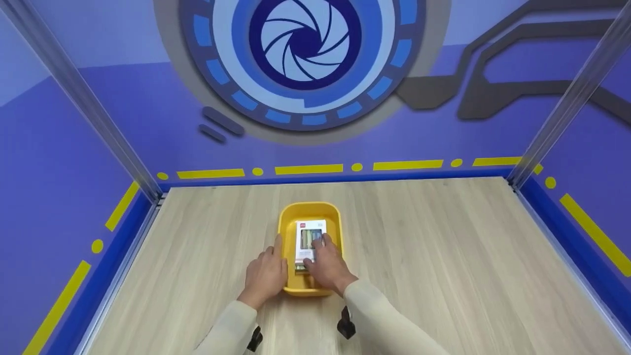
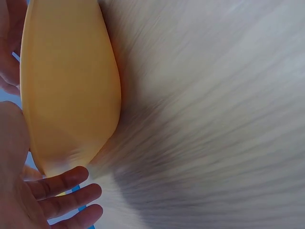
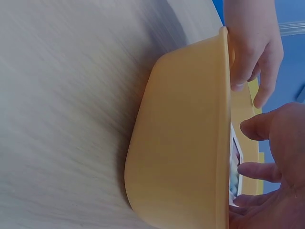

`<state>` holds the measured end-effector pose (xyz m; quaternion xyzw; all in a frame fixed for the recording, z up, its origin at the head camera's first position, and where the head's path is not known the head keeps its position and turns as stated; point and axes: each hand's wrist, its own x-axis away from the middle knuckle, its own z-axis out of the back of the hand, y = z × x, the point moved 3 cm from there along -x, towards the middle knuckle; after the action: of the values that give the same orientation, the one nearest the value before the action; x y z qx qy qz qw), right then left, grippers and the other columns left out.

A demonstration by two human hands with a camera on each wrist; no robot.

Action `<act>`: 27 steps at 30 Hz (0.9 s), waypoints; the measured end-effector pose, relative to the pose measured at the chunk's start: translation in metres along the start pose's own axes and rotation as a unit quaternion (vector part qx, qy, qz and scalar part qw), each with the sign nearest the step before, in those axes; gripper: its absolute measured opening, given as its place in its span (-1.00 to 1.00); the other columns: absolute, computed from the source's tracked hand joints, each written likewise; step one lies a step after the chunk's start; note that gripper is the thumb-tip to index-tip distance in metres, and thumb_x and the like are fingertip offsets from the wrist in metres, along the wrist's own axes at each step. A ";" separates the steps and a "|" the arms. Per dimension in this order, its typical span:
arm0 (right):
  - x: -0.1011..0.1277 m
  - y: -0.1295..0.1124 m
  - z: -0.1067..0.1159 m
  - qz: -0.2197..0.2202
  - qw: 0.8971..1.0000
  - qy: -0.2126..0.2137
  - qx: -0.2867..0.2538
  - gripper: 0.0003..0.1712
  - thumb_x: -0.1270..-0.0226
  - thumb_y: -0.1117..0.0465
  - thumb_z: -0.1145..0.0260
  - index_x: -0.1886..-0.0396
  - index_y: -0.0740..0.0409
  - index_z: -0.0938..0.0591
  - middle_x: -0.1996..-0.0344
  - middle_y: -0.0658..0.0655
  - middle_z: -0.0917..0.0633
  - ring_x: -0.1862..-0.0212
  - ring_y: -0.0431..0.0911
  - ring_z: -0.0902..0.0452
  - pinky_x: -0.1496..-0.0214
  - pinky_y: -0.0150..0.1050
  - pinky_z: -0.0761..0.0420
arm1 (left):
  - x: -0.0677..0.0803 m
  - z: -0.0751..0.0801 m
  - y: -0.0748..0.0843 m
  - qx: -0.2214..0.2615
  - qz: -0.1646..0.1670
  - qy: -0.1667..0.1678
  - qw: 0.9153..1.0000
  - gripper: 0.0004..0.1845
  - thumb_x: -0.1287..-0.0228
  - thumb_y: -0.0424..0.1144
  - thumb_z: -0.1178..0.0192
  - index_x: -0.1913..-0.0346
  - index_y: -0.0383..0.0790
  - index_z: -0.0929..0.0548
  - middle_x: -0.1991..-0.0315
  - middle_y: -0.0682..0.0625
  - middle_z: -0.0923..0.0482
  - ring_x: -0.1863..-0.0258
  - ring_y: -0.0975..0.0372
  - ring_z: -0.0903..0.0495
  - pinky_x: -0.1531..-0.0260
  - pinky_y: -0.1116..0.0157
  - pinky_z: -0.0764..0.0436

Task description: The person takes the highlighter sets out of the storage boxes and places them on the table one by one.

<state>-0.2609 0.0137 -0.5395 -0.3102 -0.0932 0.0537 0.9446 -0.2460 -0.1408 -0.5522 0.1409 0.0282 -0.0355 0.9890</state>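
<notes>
A white box (image 1: 304, 254) with a picture panel lies in a yellow bin (image 1: 310, 209), its long side running along the bin. My right hand (image 1: 329, 264) reaches over the bin's right rim. Its fingers are spread, with fingertips at the top of the box and the thumb apart from them; no grip round the box shows. On the other side, my left hand (image 1: 267, 273) rests by the bin's left rim with its fingers extended. In the left wrist view, several loosely straight fingers (image 2: 71, 200) lie beside the bin's outer wall (image 2: 71, 86).
The bin stands on a light wood-grain table (image 1: 434, 256). Blue-purple printed panels (image 1: 123, 113) enclose the back and both sides, with metal posts (image 1: 567, 98) at the corners. Dark wrist devices (image 1: 346, 324) hang under the sleeves.
</notes>
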 end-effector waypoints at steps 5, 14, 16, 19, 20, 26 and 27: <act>-0.001 -0.002 -0.002 -0.011 1.000 0.002 -0.002 -0.34 -0.34 0.00 -0.27 -0.36 0.16 -0.36 -0.51 0.29 -0.05 -0.47 0.14 -0.15 -0.44 0.03 -0.22 | -0.002 0.000 0.000 -0.003 0.000 0.003 1.000 -0.37 -0.41 -0.13 -0.02 -0.46 -0.21 -0.17 0.15 -0.15 -0.59 0.34 0.08 -0.57 0.35 0.09 -0.55; -0.006 -0.007 -0.012 -0.037 0.999 0.001 -0.011 -0.16 -0.29 -0.03 -0.32 -0.47 0.12 -0.22 -0.54 0.25 0.04 -0.52 0.11 -0.04 -0.47 0.02 -0.15 | -0.003 0.000 -0.004 -0.018 -0.009 0.021 1.000 -0.35 -0.33 -0.22 -0.07 -0.44 -0.32 -0.19 0.38 -0.12 -0.58 0.49 0.11 -0.53 0.46 0.10 -0.53; -0.007 -0.008 -0.013 -0.040 0.999 0.004 -0.009 -0.14 -0.27 -0.03 -0.34 -0.47 0.13 -0.22 -0.54 0.25 0.03 -0.51 0.11 -0.06 -0.47 0.02 -0.16 | -0.002 0.000 -0.005 -0.021 -0.007 0.024 0.999 -0.33 -0.28 -0.25 -0.10 -0.44 -0.30 -0.20 0.43 -0.10 -0.57 0.53 0.13 -0.50 0.51 0.13 -0.52; -0.008 -0.008 -0.015 -0.051 0.999 0.009 -0.005 -0.12 -0.25 -0.05 -0.35 -0.47 0.13 -0.22 -0.53 0.26 0.02 -0.49 0.11 -0.10 -0.46 0.01 -0.19 | -0.003 -0.001 -0.005 -0.010 -0.002 0.030 1.000 -0.30 -0.22 -0.28 -0.13 -0.44 -0.27 -0.22 0.50 -0.07 -0.55 0.59 0.18 -0.45 0.56 0.16 -0.48; -0.009 -0.008 -0.015 -0.056 0.998 0.009 -0.005 -0.11 -0.25 -0.06 -0.35 -0.48 0.12 -0.21 -0.54 0.26 0.03 -0.49 0.10 -0.11 -0.46 0.01 -0.19 | -0.003 -0.002 -0.005 -0.003 0.001 0.031 1.000 -0.30 -0.22 -0.29 -0.13 -0.44 -0.26 -0.23 0.51 -0.07 -0.55 0.61 0.19 -0.43 0.57 0.17 -0.47; -0.011 -0.007 -0.016 -0.074 0.997 0.010 -0.023 -0.09 -0.24 -0.06 -0.36 -0.49 0.10 -0.18 -0.54 0.29 0.10 -0.47 0.09 -0.12 -0.45 0.02 -0.20 | -0.002 -0.004 -0.002 0.036 0.024 0.044 0.998 -0.29 -0.19 -0.32 -0.13 -0.45 -0.22 -0.24 0.52 -0.07 -0.53 0.62 0.21 -0.36 0.54 0.19 -0.47; -0.011 -0.007 -0.016 -0.074 0.997 0.012 -0.026 -0.08 -0.24 -0.06 -0.36 -0.49 0.11 -0.19 -0.54 0.30 0.10 -0.48 0.10 -0.12 -0.45 0.03 -0.20 | -0.002 -0.004 -0.002 0.040 0.027 0.048 0.998 -0.28 -0.18 -0.32 -0.14 -0.45 -0.21 -0.25 0.52 -0.07 -0.54 0.62 0.21 -0.36 0.54 0.19 -0.47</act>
<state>-0.2684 -0.0030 -0.5495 -0.3279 -0.1064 -0.0228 0.9384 -0.2484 -0.1415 -0.5568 0.1825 0.0701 -0.0033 0.9807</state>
